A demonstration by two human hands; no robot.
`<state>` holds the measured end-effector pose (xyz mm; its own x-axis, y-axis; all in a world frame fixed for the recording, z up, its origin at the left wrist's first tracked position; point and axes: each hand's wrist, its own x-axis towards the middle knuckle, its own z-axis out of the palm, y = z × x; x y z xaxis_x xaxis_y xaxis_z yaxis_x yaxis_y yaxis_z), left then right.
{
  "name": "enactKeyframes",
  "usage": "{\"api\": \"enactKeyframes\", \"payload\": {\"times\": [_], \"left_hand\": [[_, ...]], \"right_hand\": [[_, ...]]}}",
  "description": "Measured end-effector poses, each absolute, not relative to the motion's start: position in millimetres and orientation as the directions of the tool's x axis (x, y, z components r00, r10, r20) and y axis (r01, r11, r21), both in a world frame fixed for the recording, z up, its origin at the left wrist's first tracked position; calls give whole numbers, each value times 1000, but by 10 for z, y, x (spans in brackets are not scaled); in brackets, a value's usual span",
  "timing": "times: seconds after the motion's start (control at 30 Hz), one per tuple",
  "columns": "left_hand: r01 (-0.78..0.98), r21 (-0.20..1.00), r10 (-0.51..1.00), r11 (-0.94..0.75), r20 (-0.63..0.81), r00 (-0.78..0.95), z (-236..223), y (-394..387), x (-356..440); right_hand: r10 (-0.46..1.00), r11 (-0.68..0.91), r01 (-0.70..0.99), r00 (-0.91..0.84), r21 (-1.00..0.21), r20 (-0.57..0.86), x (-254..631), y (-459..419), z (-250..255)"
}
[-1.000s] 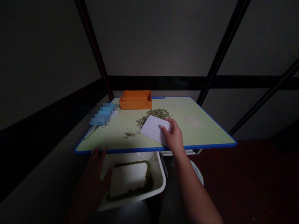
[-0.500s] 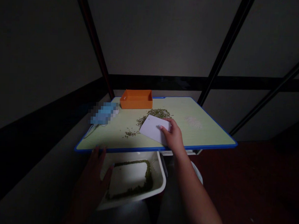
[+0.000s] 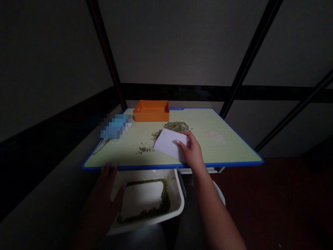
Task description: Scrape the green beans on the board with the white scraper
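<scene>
My right hand (image 3: 192, 151) grips a flat white scraper card (image 3: 170, 142) and holds it on the pale green table (image 3: 231, 149), just in front of a pile of small green beans (image 3: 175, 126). More beans lie scattered to the card's left (image 3: 145, 149). Below the table's front edge, my left hand (image 3: 107, 185) grasps the left rim of a white tray (image 3: 177, 209). Green beans (image 3: 155, 210) line the tray's inner edges.
An orange box (image 3: 151, 110) stands at the table's back edge. A blurred blue object (image 3: 116, 126) lies at the left of the table. A small heap of white grains (image 3: 215, 136) lies to the right. Dark metal bars (image 3: 248, 55) cross behind.
The right hand and card have shifted slightly left and toward me. The left hand and tray have barely moved.
</scene>
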<state>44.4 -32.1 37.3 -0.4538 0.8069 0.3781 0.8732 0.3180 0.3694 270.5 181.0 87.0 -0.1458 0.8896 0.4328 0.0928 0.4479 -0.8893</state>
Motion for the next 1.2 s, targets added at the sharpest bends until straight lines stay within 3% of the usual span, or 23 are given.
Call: {"api": "enactKeyframes", "payload": {"times": [0.3, 1.2], "left_hand": [[872, 364, 810, 327, 368, -457, 373, -325, 433], [875, 372, 814, 311, 372, -447, 378, -325, 439]], "right_hand": [[885, 454, 144, -186, -879, 427, 2681, 1824, 884], [841, 493, 70, -293, -867, 455, 2700, 1827, 876]]}}
